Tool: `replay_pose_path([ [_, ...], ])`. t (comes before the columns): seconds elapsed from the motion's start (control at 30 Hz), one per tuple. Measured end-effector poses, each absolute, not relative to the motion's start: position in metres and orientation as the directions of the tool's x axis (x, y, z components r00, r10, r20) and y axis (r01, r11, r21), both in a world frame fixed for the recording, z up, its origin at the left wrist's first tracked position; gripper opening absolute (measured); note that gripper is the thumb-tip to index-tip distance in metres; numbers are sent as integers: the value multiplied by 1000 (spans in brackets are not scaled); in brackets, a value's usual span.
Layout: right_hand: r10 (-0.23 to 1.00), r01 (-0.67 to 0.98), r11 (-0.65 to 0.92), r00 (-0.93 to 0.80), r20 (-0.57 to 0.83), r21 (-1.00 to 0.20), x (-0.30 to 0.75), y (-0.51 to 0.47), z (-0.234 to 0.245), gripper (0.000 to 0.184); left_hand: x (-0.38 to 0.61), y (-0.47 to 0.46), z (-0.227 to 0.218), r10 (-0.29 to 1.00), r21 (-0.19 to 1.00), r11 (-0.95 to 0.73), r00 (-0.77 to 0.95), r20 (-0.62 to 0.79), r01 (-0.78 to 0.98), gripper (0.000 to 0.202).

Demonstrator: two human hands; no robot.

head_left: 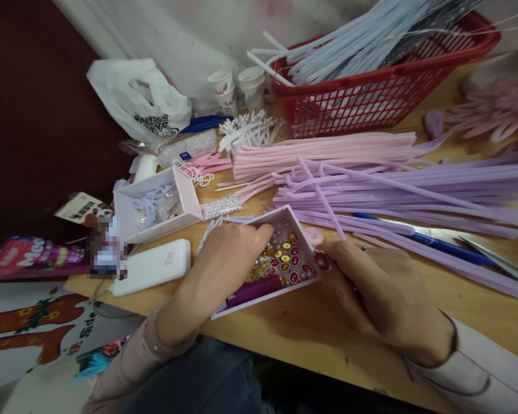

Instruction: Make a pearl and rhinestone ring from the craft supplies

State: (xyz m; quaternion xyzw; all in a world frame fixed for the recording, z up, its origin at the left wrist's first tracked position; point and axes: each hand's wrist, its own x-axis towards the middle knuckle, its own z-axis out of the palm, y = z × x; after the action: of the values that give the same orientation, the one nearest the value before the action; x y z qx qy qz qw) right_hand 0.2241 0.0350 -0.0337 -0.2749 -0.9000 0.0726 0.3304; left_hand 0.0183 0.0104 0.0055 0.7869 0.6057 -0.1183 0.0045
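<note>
A small white tray (300,227) of red and gold gems and beads sits near the front edge of the wooden table (311,328), with a purple tube (254,290) lying in it. My left hand (222,259) reaches into the tray from the left, fingers curled over the gems; what they pinch is hidden. My right hand (371,287) rests against the tray's right side, thumb by a dark red gem (322,261) at the rim, fingers bent and pressed to the tray.
A second white tray (190,195) with trinkets and a white power bank (151,267) lie left. Pink pipe cleaners (328,150) and purple pipe cleaners (414,192) cover the middle. A red basket (371,95), paper cups (237,86), a plastic bag (138,100) and scissors (453,247) stand beyond.
</note>
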Motion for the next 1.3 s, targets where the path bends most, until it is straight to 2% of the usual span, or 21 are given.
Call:
replay_pose_path([
  [0.3,527,420,850,-649,548,-319,223,36,-30,12,26,20,15,919,-170,-325,268,-287,930,21],
  [0.77,543,436,839,-653,528,-325,224,35,-33,21,30,20,15,913,-213,-339,266,-308,916,18],
  [0.97,530,437,848,-672,517,-301,223,36,-29,25,20,14,8,941,-156,-299,263,-213,942,15],
  [1.1,515,432,856,-670,535,-282,223,37,-29,23,22,18,9,932,-181,-347,316,-177,920,14],
  [1.3,520,431,853,-664,537,-294,222,37,-30,24,32,29,16,899,-197,-404,348,-265,893,18],
])
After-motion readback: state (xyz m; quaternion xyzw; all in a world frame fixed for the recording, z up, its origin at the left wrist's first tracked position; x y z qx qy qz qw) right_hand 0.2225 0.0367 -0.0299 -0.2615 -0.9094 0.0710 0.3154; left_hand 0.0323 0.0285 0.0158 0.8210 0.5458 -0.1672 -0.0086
